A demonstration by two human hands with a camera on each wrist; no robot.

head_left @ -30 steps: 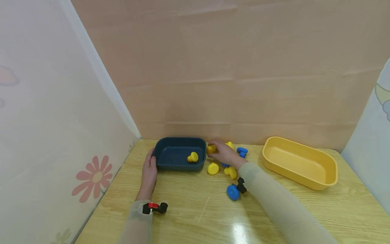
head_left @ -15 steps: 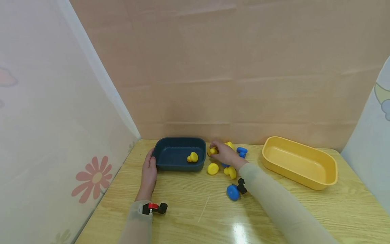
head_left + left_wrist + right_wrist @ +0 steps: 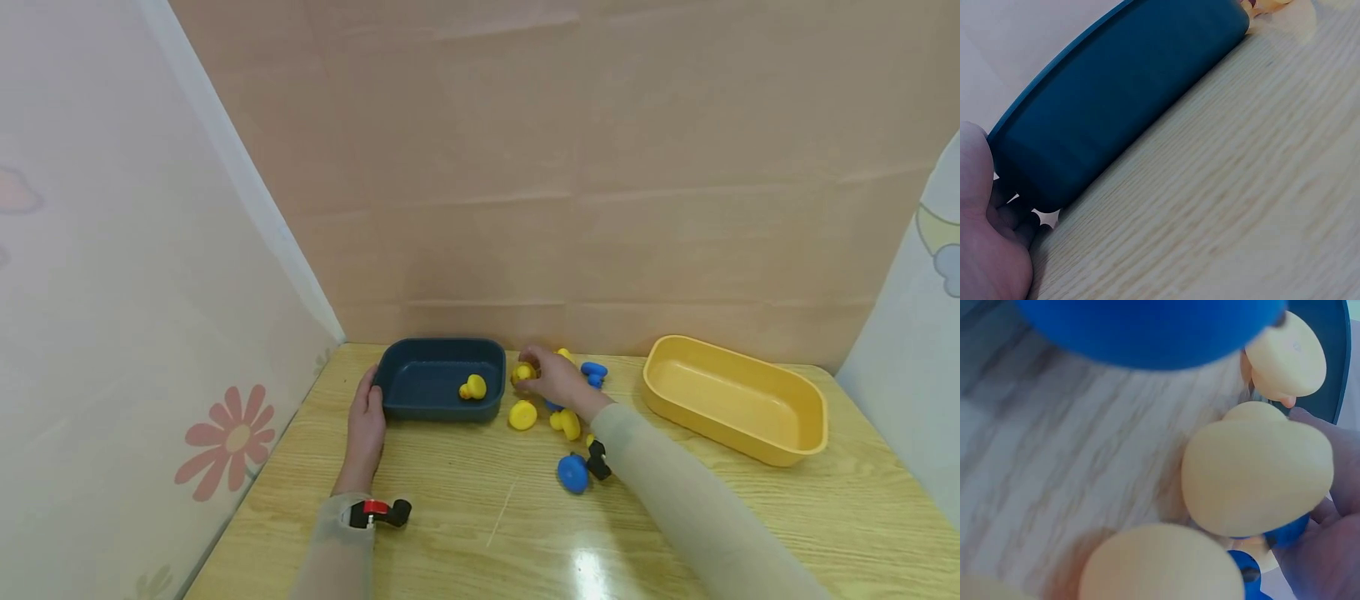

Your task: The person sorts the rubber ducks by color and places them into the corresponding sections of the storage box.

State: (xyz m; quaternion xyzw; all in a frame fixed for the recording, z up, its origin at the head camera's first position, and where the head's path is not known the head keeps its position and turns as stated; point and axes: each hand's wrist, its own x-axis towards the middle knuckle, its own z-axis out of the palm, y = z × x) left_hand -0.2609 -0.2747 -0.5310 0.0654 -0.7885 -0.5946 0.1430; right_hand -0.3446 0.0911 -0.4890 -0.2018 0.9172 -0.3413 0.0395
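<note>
A dark blue tub [image 3: 442,412] stands at the back left, with one yellow rubber duck [image 3: 473,387] lying in it. My left hand [image 3: 367,421] holds the tub's left front corner, thumb near the rim; in the left wrist view its fingers bend around the tub's end. Just right of the tub, my right hand [image 3: 555,377] holds a yellow toy duck [image 3: 522,373] between thumb and fingers. Below that hand lie a yellow duck [image 3: 522,415] with its base showing and another on its side [image 3: 568,424]. In the right wrist view, a nearer duck [image 3: 1257,475] partly covers the hand.
Behind the right hand are a yellow duck [image 3: 566,356] and a blue duck [image 3: 594,373]. Another blue duck [image 3: 573,473] lies nearer, beside the right wrist camera. A yellow tub [image 3: 738,408] stands at the right. A papered wall [image 3: 480,208] rises behind the table [image 3: 442,508].
The duck in my right hand has turned and shifted slightly toward me and to the right. A bit of yellow now shows beside the right wrist camera. My left hand stays at the tub.
</note>
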